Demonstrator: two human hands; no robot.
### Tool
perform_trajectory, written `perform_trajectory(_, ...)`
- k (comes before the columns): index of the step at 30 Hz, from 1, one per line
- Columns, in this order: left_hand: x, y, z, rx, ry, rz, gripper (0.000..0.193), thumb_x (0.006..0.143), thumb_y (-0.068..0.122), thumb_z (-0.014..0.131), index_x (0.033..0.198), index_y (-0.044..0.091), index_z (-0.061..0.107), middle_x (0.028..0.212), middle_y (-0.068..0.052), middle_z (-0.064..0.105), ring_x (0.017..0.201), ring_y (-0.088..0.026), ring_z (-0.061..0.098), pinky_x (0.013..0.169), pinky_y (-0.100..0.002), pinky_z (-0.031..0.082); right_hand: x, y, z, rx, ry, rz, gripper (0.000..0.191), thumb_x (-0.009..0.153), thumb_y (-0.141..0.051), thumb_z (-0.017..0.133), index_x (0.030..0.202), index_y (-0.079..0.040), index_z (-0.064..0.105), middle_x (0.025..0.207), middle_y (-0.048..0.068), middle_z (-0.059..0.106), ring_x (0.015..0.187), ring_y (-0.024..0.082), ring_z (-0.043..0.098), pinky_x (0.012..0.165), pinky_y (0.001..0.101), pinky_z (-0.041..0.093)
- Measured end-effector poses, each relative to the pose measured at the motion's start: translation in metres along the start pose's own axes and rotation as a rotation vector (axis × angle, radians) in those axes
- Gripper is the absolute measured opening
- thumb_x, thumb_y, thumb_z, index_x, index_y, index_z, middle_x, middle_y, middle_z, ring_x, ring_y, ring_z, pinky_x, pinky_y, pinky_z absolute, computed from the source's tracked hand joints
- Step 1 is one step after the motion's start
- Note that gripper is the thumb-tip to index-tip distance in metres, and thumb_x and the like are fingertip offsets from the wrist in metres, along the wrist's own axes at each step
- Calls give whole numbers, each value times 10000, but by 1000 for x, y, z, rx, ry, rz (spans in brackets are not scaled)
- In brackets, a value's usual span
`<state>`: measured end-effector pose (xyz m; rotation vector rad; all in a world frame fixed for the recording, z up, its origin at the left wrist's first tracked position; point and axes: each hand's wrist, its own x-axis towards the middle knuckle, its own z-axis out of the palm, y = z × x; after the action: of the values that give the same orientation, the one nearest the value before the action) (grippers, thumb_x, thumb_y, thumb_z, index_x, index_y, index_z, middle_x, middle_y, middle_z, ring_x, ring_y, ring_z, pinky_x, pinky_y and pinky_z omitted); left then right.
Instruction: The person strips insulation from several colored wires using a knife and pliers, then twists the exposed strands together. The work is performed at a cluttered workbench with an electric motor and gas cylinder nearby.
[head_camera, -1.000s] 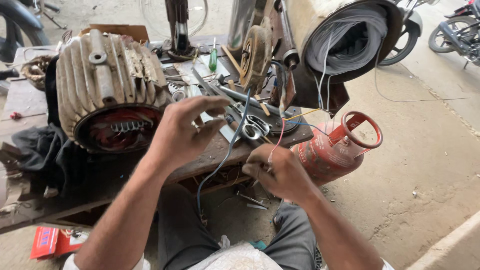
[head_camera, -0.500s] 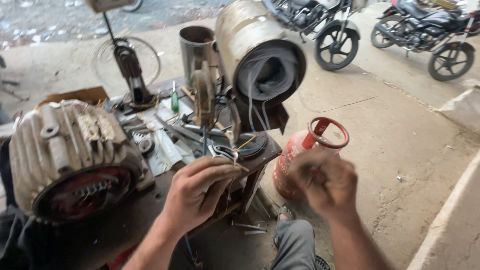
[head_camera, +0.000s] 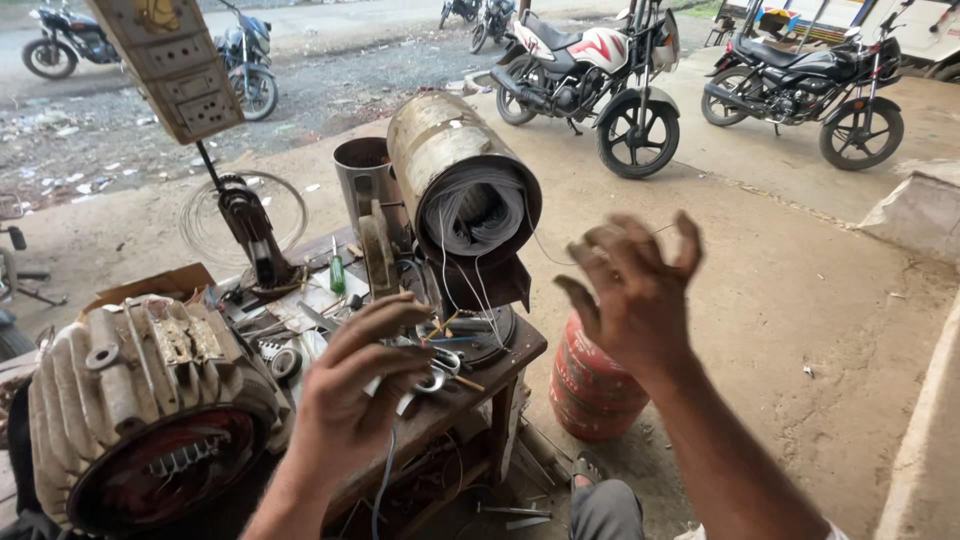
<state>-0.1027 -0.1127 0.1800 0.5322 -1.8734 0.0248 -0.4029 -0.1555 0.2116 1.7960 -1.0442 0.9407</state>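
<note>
My left hand (head_camera: 355, 395) hovers over the cluttered wooden workbench (head_camera: 522, 352) with its fingers curled; a thin bluish wire (head_camera: 383, 485) hangs down from under it. My right hand (head_camera: 632, 290) is raised to the right of the bench, above the red gas cylinder (head_camera: 590, 390), fingers spread and bent. A very fine wire (head_camera: 548, 255) runs from the big metal roll of grey sheet (head_camera: 465, 190) toward that hand; whether the hand holds it is unclear. Scissors (head_camera: 437, 378) lie just beyond my left fingers. A large ribbed motor housing (head_camera: 140, 390) sits at the left.
A metal can (head_camera: 358, 180), a green screwdriver (head_camera: 338, 275), a winding stand with a wire coil (head_camera: 245, 215) and loose tools crowd the bench. A switch board (head_camera: 170, 65) hangs at upper left. Motorcycles (head_camera: 600, 75) (head_camera: 805, 85) are parked beyond on the dirt ground.
My view has tilted up from the bench to the road. My right hand rose from the bench edge and opened out to the right. My left hand stayed over the tools.
</note>
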Motion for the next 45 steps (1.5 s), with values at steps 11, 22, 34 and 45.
perform_trajectory(11,11,28,45,256,-343,256,190,839,120,709,1028,97,710,1094,-54,741,1058,-258,717,927,-392,564,44,-2,-27,475,-168,323,224,942,-267,770,845,-66,762,794,89,749,680,236,719,673,379,562)
perform_trajectory(22,23,16,70,-38,-332,-159,149,930,96,707,1070,96,759,1083,-73,752,948,-248,748,782,-367,618,-28,-36,-32,963,-241,876,190,965,-171,704,1038,-9,770,816,68,760,720,107,669,643,261,535)
perform_trajectory(34,39,21,85,-111,-398,-321,240,941,58,632,1157,51,738,1102,-117,733,965,-272,754,806,-363,621,-117,-51,17,1732,-112,1019,211,1003,-76,657,1189,19,686,960,50,739,825,100,713,677,238,556)
perform_trajectory(45,39,20,96,0,-167,-326,199,949,16,657,1138,14,719,1021,-134,700,914,-273,737,756,-363,602,-99,-33,21,1814,-302,833,267,1001,-12,665,1260,49,646,1086,113,734,981,140,738,856,283,620)
